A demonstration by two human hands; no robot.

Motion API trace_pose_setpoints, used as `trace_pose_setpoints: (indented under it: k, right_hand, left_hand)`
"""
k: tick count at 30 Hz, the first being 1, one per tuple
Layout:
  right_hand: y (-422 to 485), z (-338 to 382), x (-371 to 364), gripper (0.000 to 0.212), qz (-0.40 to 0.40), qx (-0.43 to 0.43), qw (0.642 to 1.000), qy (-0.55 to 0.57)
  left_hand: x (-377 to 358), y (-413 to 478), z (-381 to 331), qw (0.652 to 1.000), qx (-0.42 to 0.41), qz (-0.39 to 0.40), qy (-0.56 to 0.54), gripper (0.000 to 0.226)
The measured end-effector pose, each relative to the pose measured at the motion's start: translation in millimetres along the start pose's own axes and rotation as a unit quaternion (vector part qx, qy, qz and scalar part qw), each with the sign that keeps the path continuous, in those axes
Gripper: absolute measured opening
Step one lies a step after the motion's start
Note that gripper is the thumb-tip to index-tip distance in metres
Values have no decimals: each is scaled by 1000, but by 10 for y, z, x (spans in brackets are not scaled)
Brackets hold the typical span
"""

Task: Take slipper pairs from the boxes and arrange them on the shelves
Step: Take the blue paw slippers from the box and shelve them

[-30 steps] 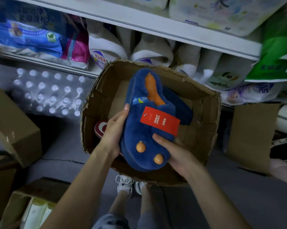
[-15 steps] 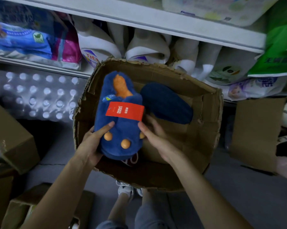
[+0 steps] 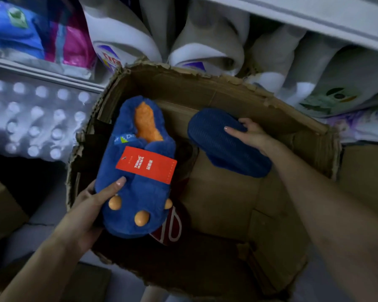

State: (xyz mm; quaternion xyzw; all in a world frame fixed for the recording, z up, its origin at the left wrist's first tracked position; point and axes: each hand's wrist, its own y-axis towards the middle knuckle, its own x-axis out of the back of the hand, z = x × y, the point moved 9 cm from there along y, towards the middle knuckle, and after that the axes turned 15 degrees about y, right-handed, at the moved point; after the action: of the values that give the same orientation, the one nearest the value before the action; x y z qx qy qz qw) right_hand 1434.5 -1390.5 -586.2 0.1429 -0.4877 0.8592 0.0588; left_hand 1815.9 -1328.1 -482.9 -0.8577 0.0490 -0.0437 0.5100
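Observation:
A fluffy blue slipper [image 3: 138,188] with an orange insole, orange toe knobs and a red tag is gripped at its toe end by my left hand [image 3: 90,205], over the left part of a torn cardboard box [image 3: 216,83]. My right hand [image 3: 249,134] grasps the second blue slipper [image 3: 227,147], which lies sole up inside the box to the right. A dark red slipper [image 3: 170,232] peeks out under the first one.
Behind the box a shelf [image 3: 314,16] holds white detergent bottles [image 3: 122,40] and packaged goods. A shrink-wrapped pack of water bottles [image 3: 35,118] stands at the left. More cardboard boxes [image 3: 2,205] sit on the floor at the left and right.
My right hand let go of the tagged slipper and reached right onto the sole-up slipper in the box. My left hand alone now holds the tagged slipper.

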Motion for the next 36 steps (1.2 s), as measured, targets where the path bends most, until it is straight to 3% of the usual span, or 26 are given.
trace_pose_setpoints:
  k: [2,5,7,9,14,19,23,26,29,33,36]
  right_hand:
    - [47,20,-17,91,-10,0,998,-59]
    - [-78,62,-53,77,-17,9,993,-119]
    - [-226,107,-95,60,-8,42,996,-72]
    - [-375,80,-165,43,13,55,998,-28]
    - [-806,-126,-611,46,120,49,991,40]
    - [-970,-198,-729,30,72,81,988,111]
    - [-1023,-283,-828,20,57,58,982,170]
    - [-1074,-190,-996,24,69,107,984,128]
    - [-1072,-152,-1043,30,15,125,983,132]
    - [-1035,-637,-965,36,-129,-69,951,273]
    - [-1176,-924,-947,50,-227,-115,932,258]
  left_hand:
    - [-21,0,16,1000,0,2,-5,51]
    - [-25,-25,-7,1000,-1,5,-5,64]
    - [-4,-44,-29,1000,1,-4,-1,72]
    - [23,-54,-34,1000,2,-13,-3,64]
    - [116,-108,1,1000,17,-25,-4,47]
    - [236,-197,37,999,18,-19,30,70]
    - [313,-257,70,999,18,-15,47,90]
    - [358,-292,81,998,20,-11,51,103]
    - [422,-300,94,998,15,-13,56,113]
    - [492,-305,112,998,12,-15,63,114]
    - [498,-294,106,998,13,-13,62,107]
